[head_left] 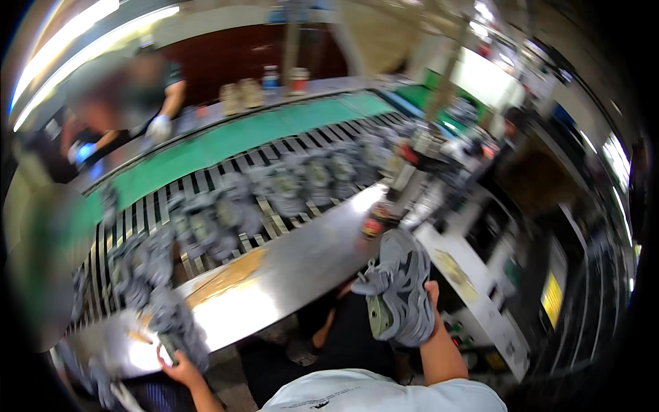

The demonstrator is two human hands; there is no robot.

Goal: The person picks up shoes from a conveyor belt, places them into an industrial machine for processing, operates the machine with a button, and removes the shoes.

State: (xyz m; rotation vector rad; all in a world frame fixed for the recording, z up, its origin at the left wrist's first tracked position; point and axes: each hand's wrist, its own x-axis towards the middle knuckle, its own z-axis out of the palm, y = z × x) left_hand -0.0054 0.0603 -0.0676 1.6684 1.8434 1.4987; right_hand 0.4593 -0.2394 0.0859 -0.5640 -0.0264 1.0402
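Note:
At the lower right my right hand point(432, 299) is closed round the side of a grey sneaker point(410, 295). The sneaker is raised off the bench, with its laces and pale green inside facing left and its thick wavy sole to the right. Most of that hand's fingers are hidden behind it. At the lower left my left hand point(181, 371) grips the near end of another grey shoe point(177, 321), which rests at the bench's left end. Thumb and finger lie on either side of its greenish part; blur hides the finer detail.
A steel bench edge point(302, 278) runs across in front of me. Beyond it, several grey shoes point(319, 175) stand on a slatted roller conveyor point(147, 216). Further back is a green belt point(240, 144), where a gloved person point(159, 127) works. A white-topped cabinet point(473, 292) stands right.

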